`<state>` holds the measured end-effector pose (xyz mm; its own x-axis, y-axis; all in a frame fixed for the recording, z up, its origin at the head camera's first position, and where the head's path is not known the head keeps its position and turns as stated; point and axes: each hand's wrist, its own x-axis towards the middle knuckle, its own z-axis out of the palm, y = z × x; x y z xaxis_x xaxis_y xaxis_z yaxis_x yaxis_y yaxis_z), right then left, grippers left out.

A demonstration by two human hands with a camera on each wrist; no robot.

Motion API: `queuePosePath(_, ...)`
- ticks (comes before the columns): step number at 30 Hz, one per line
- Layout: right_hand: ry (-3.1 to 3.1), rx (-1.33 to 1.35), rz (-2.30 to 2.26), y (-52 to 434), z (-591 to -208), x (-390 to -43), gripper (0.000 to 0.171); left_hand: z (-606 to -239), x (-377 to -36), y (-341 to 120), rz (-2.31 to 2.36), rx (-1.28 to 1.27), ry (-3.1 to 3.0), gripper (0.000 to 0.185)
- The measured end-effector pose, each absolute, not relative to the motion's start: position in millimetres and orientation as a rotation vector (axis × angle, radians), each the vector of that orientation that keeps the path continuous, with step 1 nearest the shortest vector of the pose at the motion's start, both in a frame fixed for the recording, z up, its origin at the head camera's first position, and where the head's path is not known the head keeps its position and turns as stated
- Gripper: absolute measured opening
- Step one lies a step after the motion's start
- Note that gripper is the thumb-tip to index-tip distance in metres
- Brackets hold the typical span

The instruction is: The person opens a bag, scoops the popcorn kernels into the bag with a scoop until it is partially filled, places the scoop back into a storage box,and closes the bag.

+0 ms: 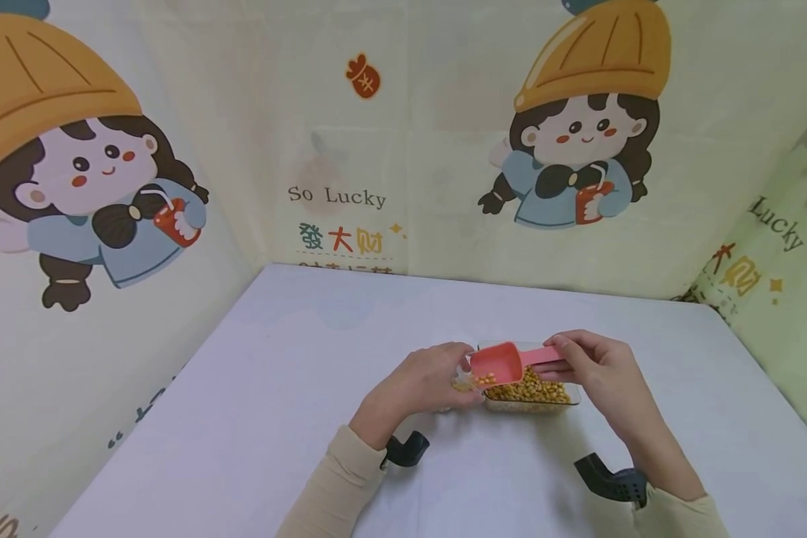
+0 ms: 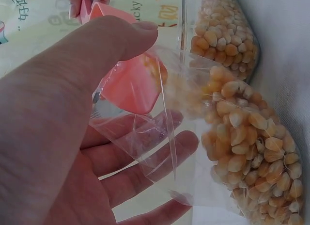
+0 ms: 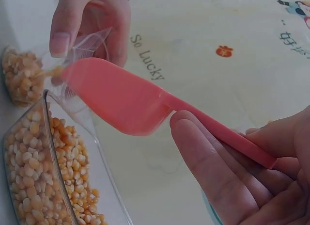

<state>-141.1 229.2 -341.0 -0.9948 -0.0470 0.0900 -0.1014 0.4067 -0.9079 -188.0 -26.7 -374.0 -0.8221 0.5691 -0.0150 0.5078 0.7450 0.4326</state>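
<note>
My left hand holds a clear plastic bag by its mouth, thumb on one side and fingers spread along the other. Corn kernels fill the bag's lower part. In my right hand the handle of a pink scoop is pinched between thumb and fingers. The scoop tilts down toward the left, its lip inside the bag's mouth, with a few kernels at that lip. Below it stands a clear rectangular container holding more corn kernels.
A white-covered table spreads out around the hands. Patterned cloth with cartoon figures and lettering hangs behind and at both sides. Dark wrist mounts sit on both forearms.
</note>
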Motion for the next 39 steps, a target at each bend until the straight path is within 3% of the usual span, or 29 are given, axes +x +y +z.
queuePosePath(27, -2.515, 0.140, 1.667, 251.5, -340.0, -137.4, 0.044, -375.1, -187.8, -28.7, 0.619, 0.922, 2.781, 0.065)
queuePosePath(39, -2.293, 0.042, 1.914, 271.2, -337.9, -140.2, 0.034, -373.5, -188.0, -28.8, 0.611, 0.922, 2.786, 0.067)
